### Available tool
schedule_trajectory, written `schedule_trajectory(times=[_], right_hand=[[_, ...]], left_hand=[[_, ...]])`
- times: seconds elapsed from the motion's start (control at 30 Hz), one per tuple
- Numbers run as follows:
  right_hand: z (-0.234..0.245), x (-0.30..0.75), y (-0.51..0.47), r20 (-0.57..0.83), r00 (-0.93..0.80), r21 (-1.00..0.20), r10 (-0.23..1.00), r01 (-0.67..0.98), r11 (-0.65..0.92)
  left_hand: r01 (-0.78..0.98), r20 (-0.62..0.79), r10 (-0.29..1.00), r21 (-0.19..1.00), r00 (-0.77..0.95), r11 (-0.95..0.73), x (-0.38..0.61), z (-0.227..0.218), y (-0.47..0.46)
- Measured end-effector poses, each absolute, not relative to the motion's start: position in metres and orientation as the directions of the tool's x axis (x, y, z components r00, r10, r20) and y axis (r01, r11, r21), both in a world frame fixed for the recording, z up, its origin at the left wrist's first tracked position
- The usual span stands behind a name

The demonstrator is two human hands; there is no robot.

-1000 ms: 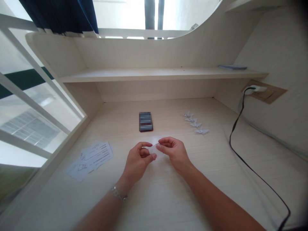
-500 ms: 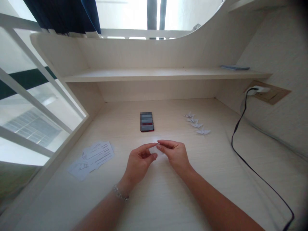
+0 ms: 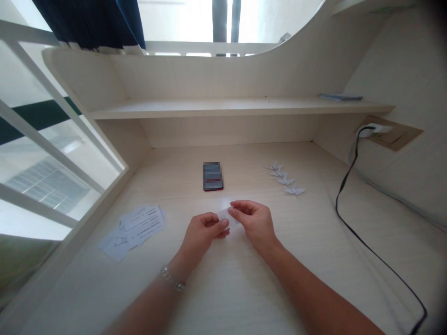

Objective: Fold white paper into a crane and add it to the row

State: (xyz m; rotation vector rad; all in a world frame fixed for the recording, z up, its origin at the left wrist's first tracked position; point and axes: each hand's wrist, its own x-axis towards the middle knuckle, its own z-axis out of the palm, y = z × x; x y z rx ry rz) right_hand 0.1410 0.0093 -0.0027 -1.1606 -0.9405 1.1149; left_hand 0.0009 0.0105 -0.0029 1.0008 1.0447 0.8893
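Observation:
A small piece of white paper [image 3: 224, 214] is held between my two hands, just above the desk. My left hand [image 3: 206, 231], with a bracelet on its wrist, pinches the paper's left side between thumb and fingers. On the other side, my right hand [image 3: 254, 218] grips the paper's upper right part with thumb and forefinger. Fingers cover much of the paper, so its folds cannot be made out. Several folded paper cranes [image 3: 295, 191] stand in a slanting row beyond my right hand.
Printed paper sheets [image 3: 142, 225] lie overlapping at the left. A phone-like dark object [image 3: 213, 176], its face blurred, rests beyond my hands. A black cable [image 3: 363, 242] runs from the wall socket [image 3: 398, 135] down the right side. A shelf [image 3: 223, 111] spans the back.
The left thumb and fingers have closed on the paper, the forefinger drawing back from its top edge. More of the paper's face now shows. The right hand has barely shifted.

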Motion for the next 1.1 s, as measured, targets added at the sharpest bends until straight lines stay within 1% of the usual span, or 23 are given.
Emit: schedule_trajectory(times=[0.1, 0.2, 0.43, 0.63, 0.77, 0.87, 0.93, 1.03, 1.1], right_hand=[[-0.0034, 0.1397, 0.0085, -0.018, 0.177, -0.977, 0.984, -0.211, 0.020], [-0.0038, 0.1375, 0.0080, -0.052, 0.149, -0.970, 0.988, -0.243, -0.015], [-0.0004, 0.1355, 0.0080, -0.105, 0.182, -0.954, 0.978, -0.295, -0.048], [0.0026, 0.1361, 0.0075, -0.138, 0.185, -0.936, 0.973, -0.346, -0.067], [0.0023, 0.1394, 0.0084, -0.143, 0.190, -0.938, 0.971, -0.338, -0.072], [0.0002, 0.1429, 0.0101, -0.142, 0.206, -0.941, 0.968, -0.333, -0.067], [-0.0008, 0.1441, 0.0109, -0.143, 0.201, -0.937, 0.969, -0.344, -0.067], [-0.0009, 0.1433, 0.0108, -0.141, 0.170, -0.939, 0.975, -0.334, -0.078], [-0.0003, 0.1421, 0.0103, -0.140, 0.161, -0.945, 0.977, -0.316, -0.083]], left_hand=[[-0.141, -0.212, 0.934, 0.955, 0.287, 0.260, 0.0016, -0.0041, 0.0107], [-0.177, -0.168, 0.951, 0.960, 0.260, 0.218, 0.0022, -0.0061, 0.0102], [-0.331, -0.220, 0.961, 0.906, 0.165, 0.265, 0.0042, -0.0074, 0.0071], [-0.382, -0.197, 0.950, 0.881, 0.241, 0.279, 0.0042, -0.0081, 0.0072], [-0.383, -0.197, 0.947, 0.878, 0.255, 0.286, 0.0038, -0.0049, 0.0078], [-0.370, -0.184, 0.957, 0.892, 0.224, 0.258, 0.0013, -0.0032, 0.0099], [-0.319, -0.162, 0.964, 0.921, 0.211, 0.224, -0.0010, -0.0037, 0.0116], [-0.193, -0.136, 0.967, 0.965, 0.215, 0.179, -0.0030, -0.0064, 0.0131], [-0.163, -0.124, 0.968, 0.973, 0.218, 0.162, -0.0030, -0.0083, 0.0131]])
